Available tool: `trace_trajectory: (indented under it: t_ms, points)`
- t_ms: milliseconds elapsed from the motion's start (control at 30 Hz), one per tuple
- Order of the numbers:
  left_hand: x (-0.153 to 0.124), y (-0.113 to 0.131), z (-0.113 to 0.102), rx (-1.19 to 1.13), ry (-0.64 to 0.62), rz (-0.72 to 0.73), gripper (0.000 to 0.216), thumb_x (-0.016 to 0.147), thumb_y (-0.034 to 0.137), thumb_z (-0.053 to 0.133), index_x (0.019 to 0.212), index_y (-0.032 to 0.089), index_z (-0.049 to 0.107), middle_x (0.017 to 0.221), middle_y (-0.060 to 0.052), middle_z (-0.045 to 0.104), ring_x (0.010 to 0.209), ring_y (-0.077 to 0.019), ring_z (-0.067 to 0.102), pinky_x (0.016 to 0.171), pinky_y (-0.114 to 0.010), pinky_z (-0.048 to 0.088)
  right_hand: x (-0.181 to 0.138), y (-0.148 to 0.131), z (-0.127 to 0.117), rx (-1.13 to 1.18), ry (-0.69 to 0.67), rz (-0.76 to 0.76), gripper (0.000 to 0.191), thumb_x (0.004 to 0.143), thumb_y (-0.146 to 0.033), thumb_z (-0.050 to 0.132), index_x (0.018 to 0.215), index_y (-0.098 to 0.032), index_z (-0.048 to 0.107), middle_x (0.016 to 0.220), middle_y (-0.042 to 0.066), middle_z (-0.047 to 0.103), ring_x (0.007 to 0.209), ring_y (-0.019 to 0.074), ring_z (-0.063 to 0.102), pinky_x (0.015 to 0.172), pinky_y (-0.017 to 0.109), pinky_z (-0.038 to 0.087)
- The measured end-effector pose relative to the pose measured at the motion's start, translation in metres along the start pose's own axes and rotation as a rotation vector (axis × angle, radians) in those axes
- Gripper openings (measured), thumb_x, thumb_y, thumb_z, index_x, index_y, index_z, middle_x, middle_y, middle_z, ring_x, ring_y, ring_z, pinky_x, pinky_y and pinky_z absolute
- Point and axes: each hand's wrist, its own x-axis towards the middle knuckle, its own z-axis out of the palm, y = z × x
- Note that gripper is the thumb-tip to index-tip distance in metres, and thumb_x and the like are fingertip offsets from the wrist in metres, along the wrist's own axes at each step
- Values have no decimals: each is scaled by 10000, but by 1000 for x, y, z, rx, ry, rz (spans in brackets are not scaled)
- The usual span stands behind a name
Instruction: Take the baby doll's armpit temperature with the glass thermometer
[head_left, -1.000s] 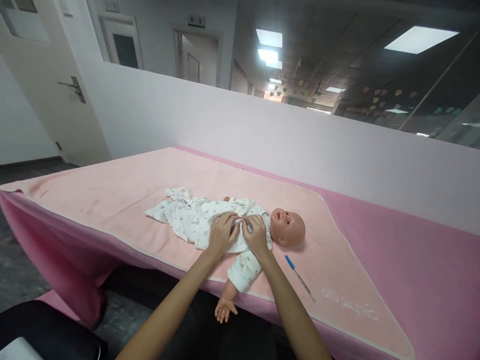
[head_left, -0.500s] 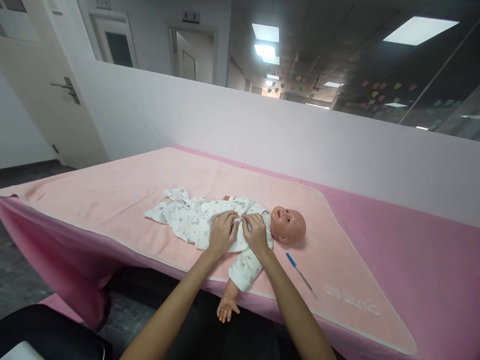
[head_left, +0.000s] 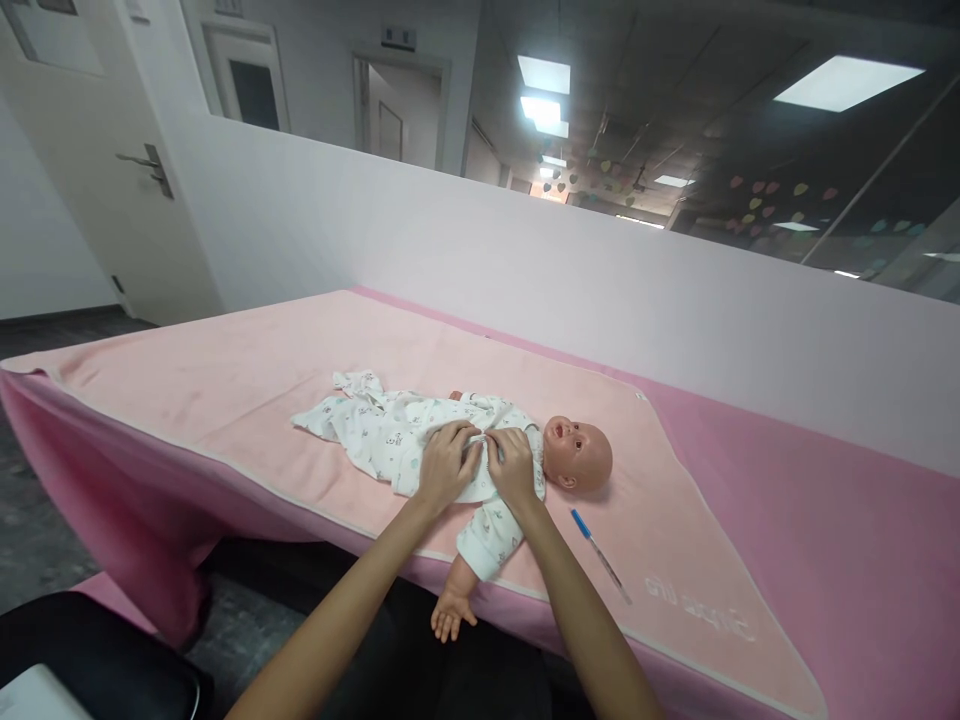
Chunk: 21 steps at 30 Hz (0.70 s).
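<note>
A baby doll [head_left: 589, 460] lies on its back, its head to the right. It wears a white baby romper [head_left: 386, 440] with a small print, and the leg ends lie flat to the left. My left hand [head_left: 446, 468] is closed at the chest, fingertips pinching the romper's front. Close beside it, my right hand [head_left: 513, 468] also pinches the cloth. Between the fingertips shows a small white bit of fabric, perhaps a tie; its details are too small to tell. The doll's near arm [head_left: 454, 590] hangs past the table edge.
A blue-capped pen [head_left: 600, 555] lies right of my right forearm. Under the doll spreads a pale pink mat [head_left: 247, 365] on a darker pink cover [head_left: 847, 500]. A white wall [head_left: 600, 270] with a window stands behind. At lower left is a black chair [head_left: 97, 650].
The camera view has shifted slightly. Both hands stay at the romper's front, with hardly any visible movement of the fingers.
</note>
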Motion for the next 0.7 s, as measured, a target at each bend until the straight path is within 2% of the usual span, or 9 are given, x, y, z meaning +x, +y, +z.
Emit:
trace_trajectory:
  t_ms: [333, 700]
  points:
    - [0, 1, 0, 45, 28, 14, 149, 868, 234, 412, 880, 190, 554, 940, -49, 585, 896, -192, 531, 820, -340, 389, 0, 2, 2, -7, 10, -2, 187, 848, -147, 424, 919, -176, 595, 843, 45, 635, 836, 175, 524, 781, 316, 398]
    - [0, 1, 1, 89, -1, 19, 159, 873, 245, 404, 888, 188, 552, 1012, -60, 570, 937, -201, 526, 819, -346, 386, 0, 0, 0, -34, 10, 4, 205, 849, -144, 412, 962, -173, 580, 871, 50, 633, 845, 176, 527, 780, 313, 402]
